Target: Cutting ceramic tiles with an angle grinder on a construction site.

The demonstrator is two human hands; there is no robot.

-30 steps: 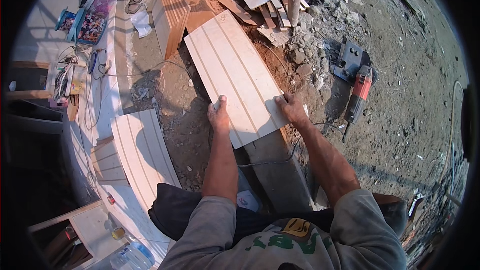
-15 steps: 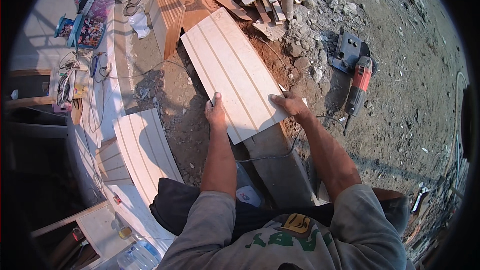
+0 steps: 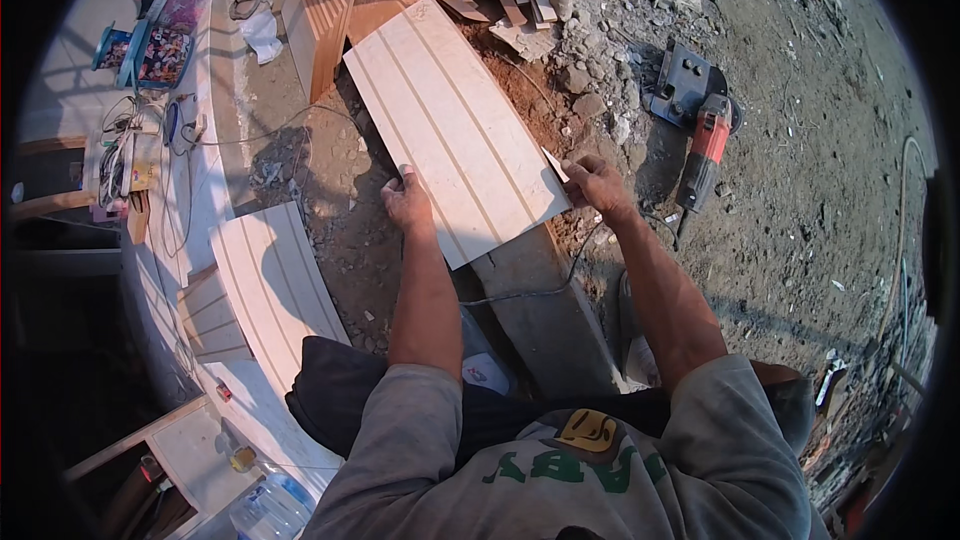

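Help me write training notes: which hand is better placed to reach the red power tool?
Probably the right hand: the red power tool lies nearer it, while the left hand is across the striped panel.

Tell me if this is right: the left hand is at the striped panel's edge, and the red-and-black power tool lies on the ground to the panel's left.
Wrong side: in the head view, the power tool lies on the ground to the right of the striped panel. The left hand is indeed at its edge.

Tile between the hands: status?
Left hand gripping tile, left edge. Right hand at right edge, pinching pale sliver. Tile over concrete block; cable crosses block.
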